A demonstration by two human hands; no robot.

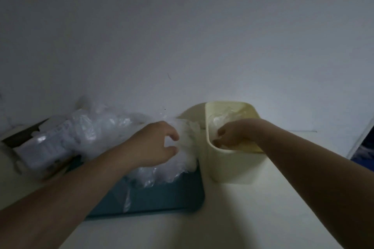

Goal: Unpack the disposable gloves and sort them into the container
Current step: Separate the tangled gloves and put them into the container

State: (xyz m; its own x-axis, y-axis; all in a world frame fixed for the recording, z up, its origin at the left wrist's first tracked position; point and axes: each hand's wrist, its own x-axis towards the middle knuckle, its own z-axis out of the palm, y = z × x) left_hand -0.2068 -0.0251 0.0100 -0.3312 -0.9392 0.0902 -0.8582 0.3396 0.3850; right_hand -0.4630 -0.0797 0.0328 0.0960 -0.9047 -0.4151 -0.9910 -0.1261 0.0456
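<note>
From the head camera, the scene is dim and a little blurred. One pale yellow container [226, 166] stands on a white table [253, 218], just to the right of one blue tray [162, 198]. A loose heap of clear disposable gloves [113, 125] lies across the tray's far half, spilling toward the container. At the far left, one white packet [42, 147] rests beside the heap, with something dark behind it that is too blurred to name.

The left hand [155, 145] sits at the right edge of the heap, thumb and fingers curled around a bunched wad of gloves [188, 143], grasping it. The right hand [232, 133] reaches down inside the container, fingers pinched on a bit of thin plastic there; more gloves [224, 115] already lie in the container behind it.

The step in hand looks like the sorting itself: the right hand is placing or pressing gloves into the container while the left gathers the next lot. Most of the gloves remain on the tray, so the task seems well short of done. The next move likely calls for lifting the left hand's wad clear of the heap without dragging the rest along, and carrying it over the container's near rim.

Counted: two hands, one container, one tray, one packet. The gloves are too tangled and see-through to count.
</note>
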